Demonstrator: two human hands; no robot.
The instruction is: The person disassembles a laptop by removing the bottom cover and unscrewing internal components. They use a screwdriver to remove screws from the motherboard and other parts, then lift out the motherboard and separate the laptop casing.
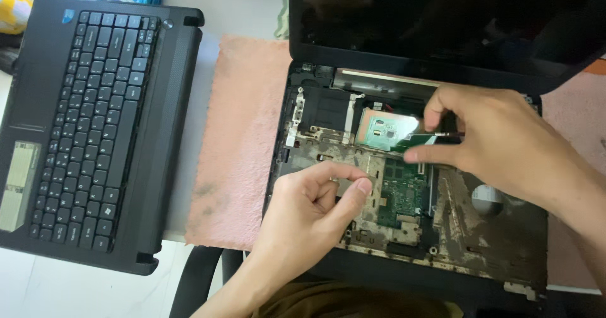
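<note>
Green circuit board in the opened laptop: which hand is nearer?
Left. The left hand is curled just beside the green circuit board, thumb tip by its left edge. The right hand sits above it, pinching a thin tool further back.

We see a white table [246, 5]; at nine o'clock lies a detached keyboard cover [88, 129], centre a pink cloth [237, 141] under the opened laptop [410, 185].

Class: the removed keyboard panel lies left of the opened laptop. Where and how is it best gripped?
Probably grip the keyboard panel by its two long edges, hands coming from either side. It lies flat and wide on the table, and the plain border spares the keys.
</note>
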